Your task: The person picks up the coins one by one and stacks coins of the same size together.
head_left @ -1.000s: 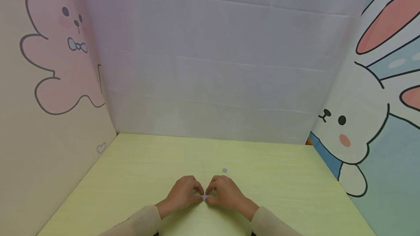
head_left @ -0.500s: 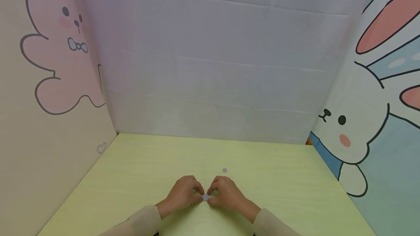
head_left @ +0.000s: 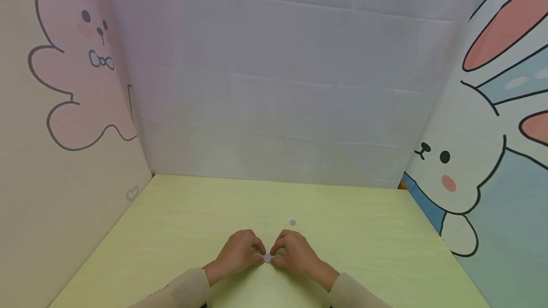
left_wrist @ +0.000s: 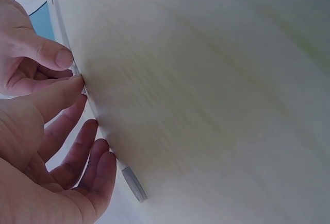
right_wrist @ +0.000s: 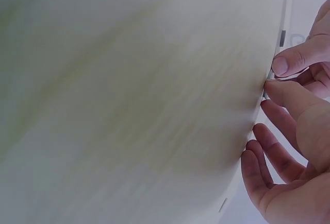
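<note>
In the head view, a small flat grey disc [head_left: 267,258] lies on the pale yellow-green table between my two hands. My left hand [head_left: 239,251] pinches its left side, thumb and fingertips down at the tabletop. On the opposite side my right hand [head_left: 297,252] pinches the disc's right edge the same way. Both wrist views show the thumbs close together and the other fingers bent along the table; the disc is almost hidden there. A second, smaller-looking grey disc [head_left: 293,222] lies farther back, beyond the right hand, touched by neither.
The table [head_left: 205,203] is bounded at the back by a white sheet [head_left: 274,84]. A panel with a pink cartoon animal [head_left: 92,94] stands on the left, one with a white rabbit [head_left: 466,175] on the right.
My right hand has shifted slightly right, so more of the disc between the hands shows. The left hand and the second disc look unmoved.
</note>
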### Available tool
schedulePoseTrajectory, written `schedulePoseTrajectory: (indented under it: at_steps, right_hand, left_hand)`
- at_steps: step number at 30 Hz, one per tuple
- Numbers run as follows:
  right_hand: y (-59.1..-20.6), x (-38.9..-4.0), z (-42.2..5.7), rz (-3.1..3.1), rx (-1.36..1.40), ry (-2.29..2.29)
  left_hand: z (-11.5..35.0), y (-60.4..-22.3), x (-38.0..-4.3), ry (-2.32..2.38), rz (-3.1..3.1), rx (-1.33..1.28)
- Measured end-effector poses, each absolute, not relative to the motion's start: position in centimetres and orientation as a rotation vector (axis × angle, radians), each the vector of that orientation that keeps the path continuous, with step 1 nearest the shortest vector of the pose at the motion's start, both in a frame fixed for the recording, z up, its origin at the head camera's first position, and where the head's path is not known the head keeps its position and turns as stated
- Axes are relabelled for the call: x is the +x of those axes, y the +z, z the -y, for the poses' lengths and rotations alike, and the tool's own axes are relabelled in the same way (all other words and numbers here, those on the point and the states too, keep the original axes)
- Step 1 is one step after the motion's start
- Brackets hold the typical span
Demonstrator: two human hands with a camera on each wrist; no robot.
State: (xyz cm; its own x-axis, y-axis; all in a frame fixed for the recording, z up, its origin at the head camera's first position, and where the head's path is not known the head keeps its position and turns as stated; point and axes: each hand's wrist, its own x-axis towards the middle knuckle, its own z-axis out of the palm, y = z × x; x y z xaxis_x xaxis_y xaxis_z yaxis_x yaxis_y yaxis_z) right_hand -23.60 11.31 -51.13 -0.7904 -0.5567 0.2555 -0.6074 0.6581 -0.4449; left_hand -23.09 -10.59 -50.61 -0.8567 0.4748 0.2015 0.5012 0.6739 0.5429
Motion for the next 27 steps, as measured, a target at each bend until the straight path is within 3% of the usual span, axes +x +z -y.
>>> schedulePoseTrajectory:
  at_steps: [27]
  right_hand:
    - [-50.65, -23.25, -10.95, 2.792, 0.962, 0.824]
  left_hand:
    - [10.92, -50.53, -23.02, -0.93, 2.812, -0.852]
